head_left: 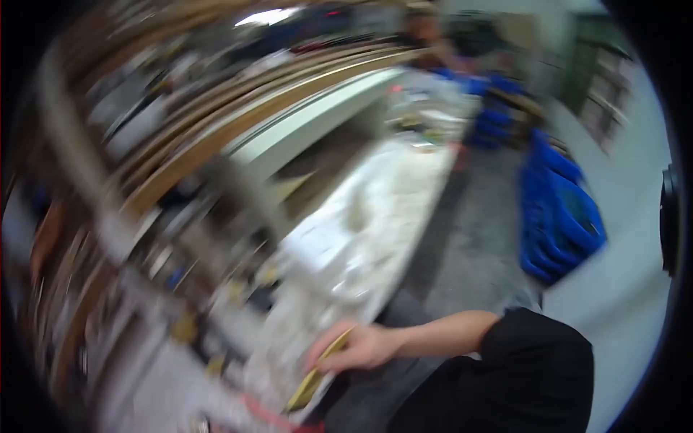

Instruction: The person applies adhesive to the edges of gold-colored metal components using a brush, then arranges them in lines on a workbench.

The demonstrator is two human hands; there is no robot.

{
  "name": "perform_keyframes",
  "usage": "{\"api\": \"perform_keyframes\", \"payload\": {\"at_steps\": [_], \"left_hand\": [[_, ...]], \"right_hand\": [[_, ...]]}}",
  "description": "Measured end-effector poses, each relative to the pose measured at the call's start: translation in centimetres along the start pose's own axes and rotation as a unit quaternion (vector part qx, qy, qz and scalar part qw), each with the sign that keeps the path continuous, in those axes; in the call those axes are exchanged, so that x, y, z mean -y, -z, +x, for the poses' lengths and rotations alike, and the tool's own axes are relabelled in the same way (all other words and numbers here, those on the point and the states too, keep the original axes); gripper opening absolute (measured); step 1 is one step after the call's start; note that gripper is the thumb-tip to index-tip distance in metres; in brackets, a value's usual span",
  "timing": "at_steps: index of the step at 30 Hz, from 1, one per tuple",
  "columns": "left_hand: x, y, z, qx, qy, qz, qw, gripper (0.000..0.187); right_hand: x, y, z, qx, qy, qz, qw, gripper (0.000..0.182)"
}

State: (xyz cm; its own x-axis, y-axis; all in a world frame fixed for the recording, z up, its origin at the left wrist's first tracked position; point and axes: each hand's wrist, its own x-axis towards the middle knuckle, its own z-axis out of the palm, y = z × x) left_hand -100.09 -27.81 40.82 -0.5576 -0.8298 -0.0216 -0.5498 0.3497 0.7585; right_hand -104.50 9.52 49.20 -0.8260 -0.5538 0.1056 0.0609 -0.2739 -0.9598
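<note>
My right hand (364, 347) is at the bottom middle, reaching in from a black sleeve at the lower right. Its fingers are closed on a slim yellow tool (309, 387) with a darker tip pointing down and left; blur hides its exact kind. Hand and tool are over the near end of a long, pale, dusty workbench (393, 216). Below the tool's tip runs a red strip (271, 415), smeared by motion. My left hand is not in view.
Shelving with long wooden strips (216, 137) runs along the bench's left side. White sheets (317, 242) and small items lie on the bench. Blue stacked containers (559, 216) stand by the right wall, across a grey floor (462, 245). A blurred person (426, 36) is at the far end.
</note>
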Motion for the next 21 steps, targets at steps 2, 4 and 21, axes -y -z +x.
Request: {"api": "perform_keyframes", "payload": {"at_steps": [2,4,21], "left_hand": [[4.7,-1.0,1.9,0.004,-0.068,-0.152,0.986,0.071],[5.5,0.3,3.7,-0.095,-0.102,-0.02,0.99,0.082],[13.3,14.7,35.1,-0.197,0.005,0.232,0.953,0.09]], "right_hand": [[-1.8,0.5,-0.4,-0.032,-0.009,0.039,0.999,0.02],[-2.7,2.1,1.0,0.012,0.062,0.118,0.991,0.007],[-3.5,2.1,5.7,0.001,0.074,0.077,0.994,0.026]]}}
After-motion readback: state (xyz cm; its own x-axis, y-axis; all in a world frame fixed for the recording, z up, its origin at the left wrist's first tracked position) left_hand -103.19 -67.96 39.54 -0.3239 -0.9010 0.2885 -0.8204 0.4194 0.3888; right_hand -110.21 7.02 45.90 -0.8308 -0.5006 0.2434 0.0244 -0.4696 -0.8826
